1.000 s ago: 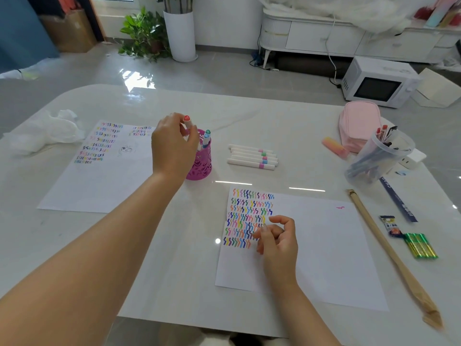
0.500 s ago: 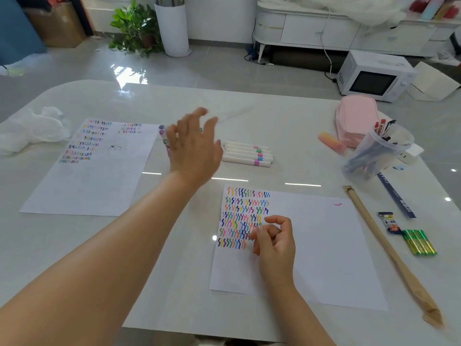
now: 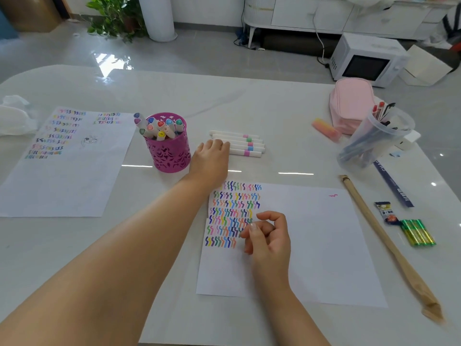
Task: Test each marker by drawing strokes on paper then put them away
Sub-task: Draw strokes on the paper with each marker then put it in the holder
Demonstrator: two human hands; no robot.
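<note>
Several white markers with coloured bands lie side by side on the table beyond the test paper. My left hand reaches over their left ends, fingers curled down onto the nearest markers; the fingertips are hidden. A magenta cut-out cup just left of that hand holds several capped markers. On the test paper, beside rows of coloured zigzag strokes, my right hand rests with its fingers loosely curled and nothing in it.
A second stroke-covered sheet lies at the left, crumpled plastic beyond it. At the right are a pink pouch, a clear cup of pens, a pink eraser, a long wooden stick, a ruler and green packets.
My left hand let go of a marker in the magenta cup, swung right with open fingers, and came down on the row of white markers. My right hand stayed on the paper.
</note>
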